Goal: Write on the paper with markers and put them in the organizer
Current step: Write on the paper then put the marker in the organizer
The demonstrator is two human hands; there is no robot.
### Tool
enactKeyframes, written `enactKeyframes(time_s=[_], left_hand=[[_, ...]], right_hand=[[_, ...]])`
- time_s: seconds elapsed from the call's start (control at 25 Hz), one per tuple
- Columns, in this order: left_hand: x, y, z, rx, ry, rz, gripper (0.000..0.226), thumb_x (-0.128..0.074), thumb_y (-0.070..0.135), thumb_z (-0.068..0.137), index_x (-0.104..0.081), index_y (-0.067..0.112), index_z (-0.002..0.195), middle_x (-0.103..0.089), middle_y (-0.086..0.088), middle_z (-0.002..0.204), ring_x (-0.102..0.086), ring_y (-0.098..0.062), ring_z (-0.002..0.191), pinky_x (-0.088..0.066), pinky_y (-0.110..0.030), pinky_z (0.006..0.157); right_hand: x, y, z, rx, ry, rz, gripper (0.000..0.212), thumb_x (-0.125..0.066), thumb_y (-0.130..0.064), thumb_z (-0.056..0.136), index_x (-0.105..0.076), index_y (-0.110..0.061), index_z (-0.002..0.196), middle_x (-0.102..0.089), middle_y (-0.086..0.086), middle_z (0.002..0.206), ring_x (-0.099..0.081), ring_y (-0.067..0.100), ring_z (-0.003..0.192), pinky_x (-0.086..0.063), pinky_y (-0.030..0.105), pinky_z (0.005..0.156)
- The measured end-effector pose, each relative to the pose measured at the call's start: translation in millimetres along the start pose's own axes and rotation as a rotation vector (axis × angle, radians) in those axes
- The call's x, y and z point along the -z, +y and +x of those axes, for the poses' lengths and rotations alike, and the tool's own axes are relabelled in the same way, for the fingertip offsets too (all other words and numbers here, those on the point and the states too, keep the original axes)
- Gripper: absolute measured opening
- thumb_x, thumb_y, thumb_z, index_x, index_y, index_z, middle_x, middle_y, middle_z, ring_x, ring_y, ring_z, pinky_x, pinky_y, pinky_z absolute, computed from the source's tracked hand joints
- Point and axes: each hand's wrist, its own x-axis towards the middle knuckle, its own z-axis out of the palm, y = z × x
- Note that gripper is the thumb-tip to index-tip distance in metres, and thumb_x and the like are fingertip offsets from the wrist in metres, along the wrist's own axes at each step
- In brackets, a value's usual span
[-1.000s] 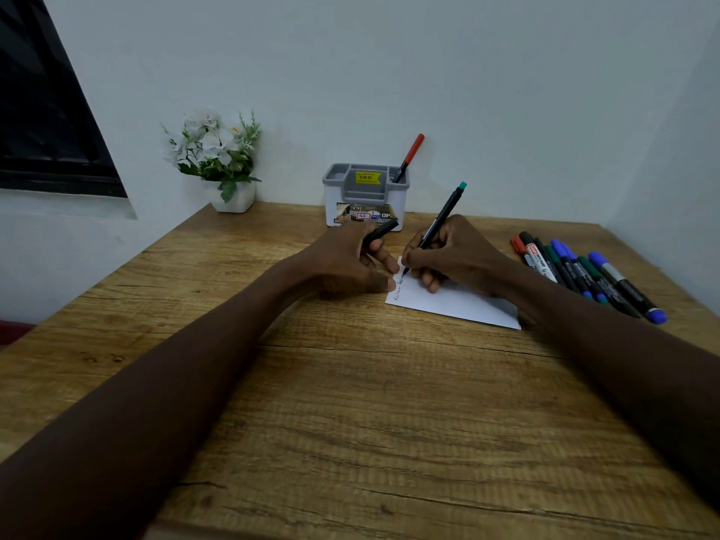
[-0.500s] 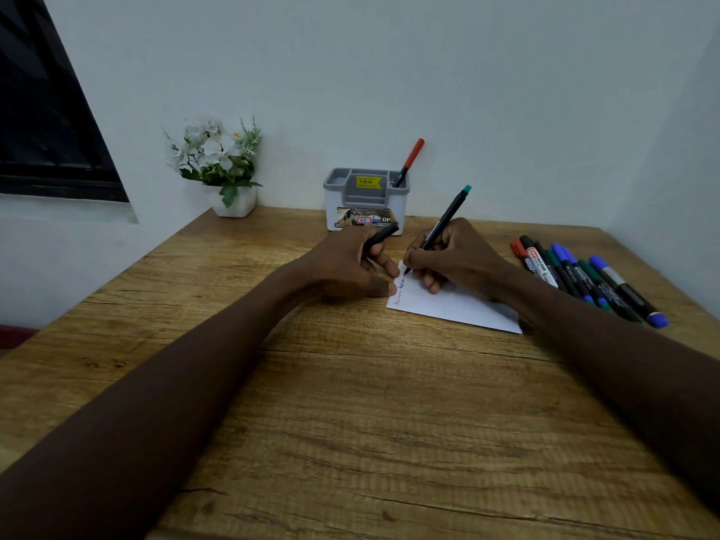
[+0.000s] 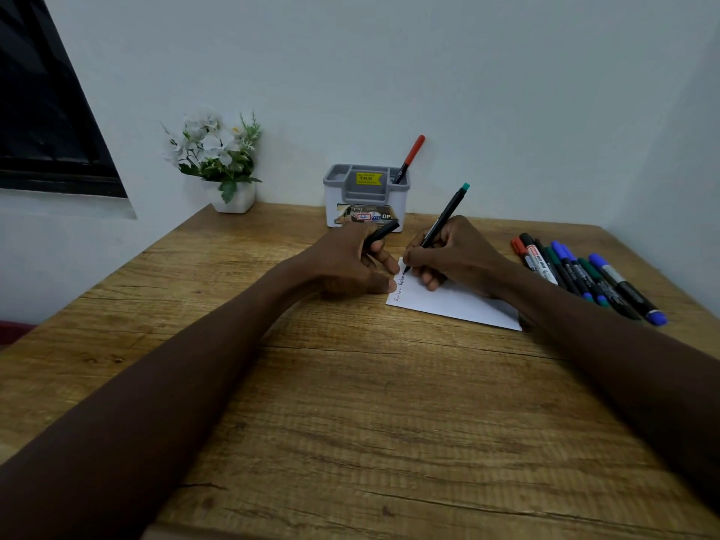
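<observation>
My right hand (image 3: 454, 253) grips a black marker with a teal end (image 3: 448, 212), its tip touching the far left edge of the white paper (image 3: 456, 302), where handwriting shows. My left hand (image 3: 348, 263) rests on the table by the paper's left edge and holds a black marker cap (image 3: 383, 231) in curled fingers. The grey and white organizer (image 3: 366, 196) stands by the wall behind the hands, with a red marker (image 3: 409, 159) leaning in its right compartment. Several markers (image 3: 584, 274) lie in a row to the right of the paper.
A white pot of white flowers (image 3: 218, 161) stands at the back left corner of the wooden table (image 3: 350, 403). A dark window (image 3: 43, 111) is on the left wall. White walls close the table at the back and right.
The marker tip has crept a little along the paper's left edge, adding to the writing. The left hand stays in place with the cap.
</observation>
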Motion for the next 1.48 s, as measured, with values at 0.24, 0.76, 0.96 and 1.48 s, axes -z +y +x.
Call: enactKeyframes(time_s=[0.24, 0.76, 0.96, 1.48], left_hand=[[-1, 4, -3, 0.007, 0.014, -0.006, 0.04, -0.085, 0.019, 0.077, -0.045, 0.021, 0.08, -0.078, 0.001, 0.098, -0.071, -0.009, 0.085, -0.059, -0.038, 0.085], [-9, -2, -4, -0.135, 0.206, 0.057, 0.024, -0.056, 0.03, 0.103, -0.07, 0.013, 0.094, -0.076, 0.0, 0.084, -0.071, -0.01, 0.065, -0.056, -0.019, 0.065], [-9, 0, -5, -0.105, 0.234, 0.002, 0.024, -0.053, 0.026, 0.104, -0.068, 0.01, 0.094, -0.077, 0.001, 0.085, -0.07, -0.009, 0.062, -0.048, -0.013, 0.056], [-8, 0, -7, 0.014, 0.293, -0.147, 0.025, -0.054, 0.031, 0.104, -0.067, 0.012, 0.093, -0.077, -0.006, 0.086, -0.068, -0.017, 0.06, -0.048, -0.026, 0.046]], right_hand=[[3, -4, -3, 0.002, 0.001, 0.221, 0.013, -0.072, -0.001, 0.091, -0.065, 0.007, 0.099, -0.07, 0.02, 0.074, -0.066, 0.022, 0.055, -0.058, 0.031, 0.054], [8, -7, 3, 0.004, 0.105, 0.636, 0.012, -0.073, -0.013, 0.093, -0.072, -0.002, 0.09, -0.069, 0.01, 0.074, -0.062, 0.01, 0.055, -0.054, 0.018, 0.052], [7, -8, 0, 0.048, 0.077, 0.638, 0.01, -0.076, -0.011, 0.09, -0.066, -0.008, 0.092, -0.067, 0.008, 0.072, -0.059, 0.011, 0.055, -0.053, 0.019, 0.051], [10, -9, -1, -0.004, 0.024, 0.883, 0.036, -0.039, -0.019, 0.098, -0.07, -0.001, 0.092, -0.073, 0.015, 0.071, -0.065, 0.017, 0.052, -0.054, 0.024, 0.051]])
